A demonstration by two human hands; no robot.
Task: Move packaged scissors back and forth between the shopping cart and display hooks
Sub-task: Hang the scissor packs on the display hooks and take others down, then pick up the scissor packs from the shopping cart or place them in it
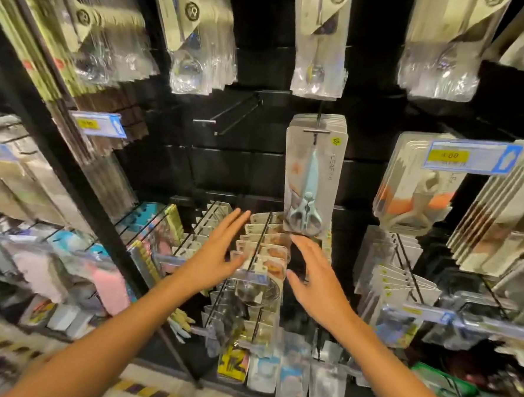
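Several packs of pale-blue scissors (312, 177) on grey cards hang from a black display hook (317, 129) in the middle of the black wall. My left hand (217, 251) is below and to the left of the packs, fingers straight and spread, holding nothing. My right hand (314, 278) sits just under the front pack's bottom edge, fingers loose and empty. An empty black hook (226, 116) sticks out to the left of the scissors. No shopping cart shows in this view.
Rows of carded goods (260, 250) on lower hooks lie right under both hands. Bagged utensils (321, 42) hang above. Carded tools (414, 189) and price tags (472, 157) crowd the right. A black upright post (80, 187) slants down the left.
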